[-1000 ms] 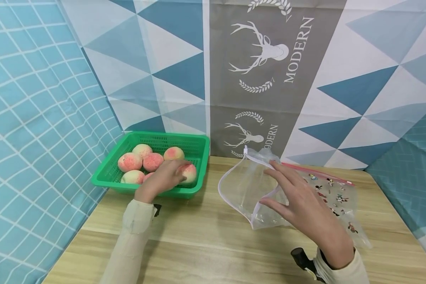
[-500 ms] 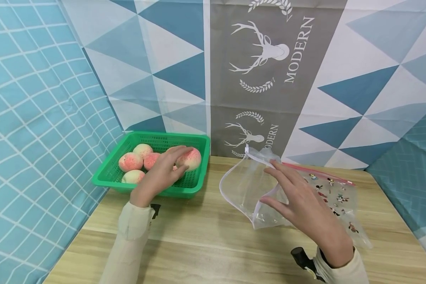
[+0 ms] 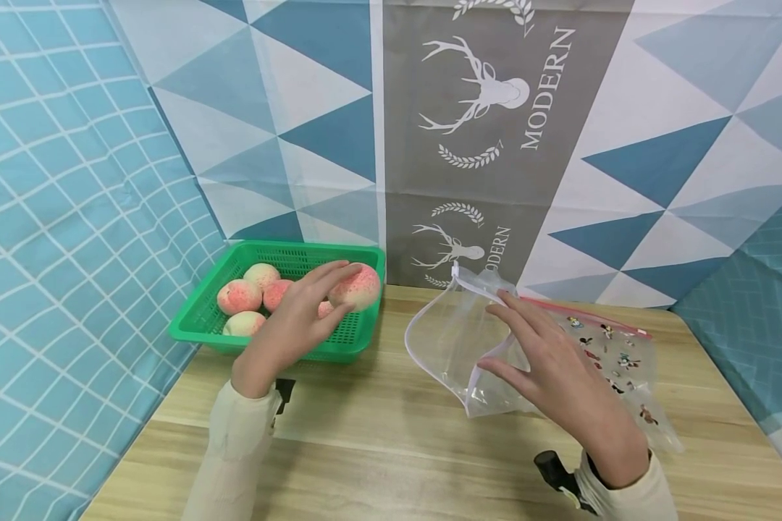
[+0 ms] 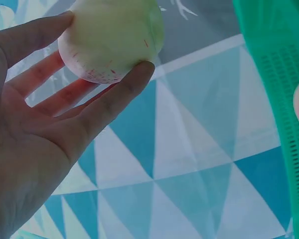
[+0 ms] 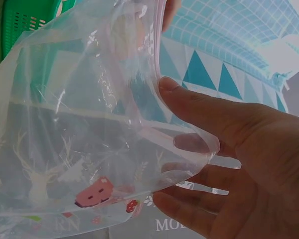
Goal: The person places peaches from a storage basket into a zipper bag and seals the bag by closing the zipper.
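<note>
My left hand (image 3: 283, 322) grips a pink-and-cream peach (image 3: 360, 288) over the right side of the green basket (image 3: 181, 327). In the left wrist view, thumb and fingers curve around the peach (image 4: 112, 42), whose pale side shows. Several more peaches (image 3: 240, 297) lie in the basket, partly hidden by this hand. My right hand (image 3: 560, 369) holds the edge of a clear zip bag (image 3: 436, 347), its mouth spread wide toward the basket. In the right wrist view, the thumb is at the zip rim and fingers show through the film of the bag (image 5: 65, 114).
A second clear bag with a red zip (image 3: 625, 358) and small printed figures lies flat on the wooden table (image 3: 365, 463), right of and behind the right hand. Patterned cloth (image 3: 326, 94) hangs close behind the basket, and blue checked cloth (image 3: 59, 239) borders the left.
My left hand has lifted the peach from the basket's floor, up and slightly right toward the rim. The right hand and the zip bag have barely moved.
</note>
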`<state>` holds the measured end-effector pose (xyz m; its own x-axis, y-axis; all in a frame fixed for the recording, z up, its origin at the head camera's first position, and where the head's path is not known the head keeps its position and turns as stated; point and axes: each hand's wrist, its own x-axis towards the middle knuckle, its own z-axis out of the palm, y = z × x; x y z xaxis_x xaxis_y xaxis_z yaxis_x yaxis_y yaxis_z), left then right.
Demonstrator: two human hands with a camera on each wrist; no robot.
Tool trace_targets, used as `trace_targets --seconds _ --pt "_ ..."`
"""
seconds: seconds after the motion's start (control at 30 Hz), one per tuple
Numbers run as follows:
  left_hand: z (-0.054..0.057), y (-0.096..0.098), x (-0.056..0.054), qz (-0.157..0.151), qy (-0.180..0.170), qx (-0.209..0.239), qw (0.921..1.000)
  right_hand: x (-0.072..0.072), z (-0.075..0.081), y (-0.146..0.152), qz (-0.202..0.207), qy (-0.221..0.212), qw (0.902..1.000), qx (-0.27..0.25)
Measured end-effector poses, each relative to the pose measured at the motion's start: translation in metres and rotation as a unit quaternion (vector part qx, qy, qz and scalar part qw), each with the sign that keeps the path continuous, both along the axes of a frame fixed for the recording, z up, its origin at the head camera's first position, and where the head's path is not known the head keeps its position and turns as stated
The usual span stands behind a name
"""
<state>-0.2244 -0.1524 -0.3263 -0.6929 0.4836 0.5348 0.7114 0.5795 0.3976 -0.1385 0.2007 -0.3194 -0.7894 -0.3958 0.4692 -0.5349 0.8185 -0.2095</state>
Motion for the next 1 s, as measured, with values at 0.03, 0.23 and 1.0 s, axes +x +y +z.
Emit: trace_targets --seconds 0.03,0.23,1.0 --pt "0.002 0.001 0.003 -0.001 0.009 0.002 1.0000 0.000 0.000 0.000 0.000 0.000 1.0000 0.000" --pt "0.010 0.011 0.018 -0.007 0.064 0.004 0.9979 -0.001 0.000 -0.001 0.003 0.002 1.0000 -0.001" --pt "0.015 0.057 0.055 -0.121 0.163 -0.010 0.9791 0.000 -0.001 -0.007 0.003 -0.004 0.9997 -0.025"
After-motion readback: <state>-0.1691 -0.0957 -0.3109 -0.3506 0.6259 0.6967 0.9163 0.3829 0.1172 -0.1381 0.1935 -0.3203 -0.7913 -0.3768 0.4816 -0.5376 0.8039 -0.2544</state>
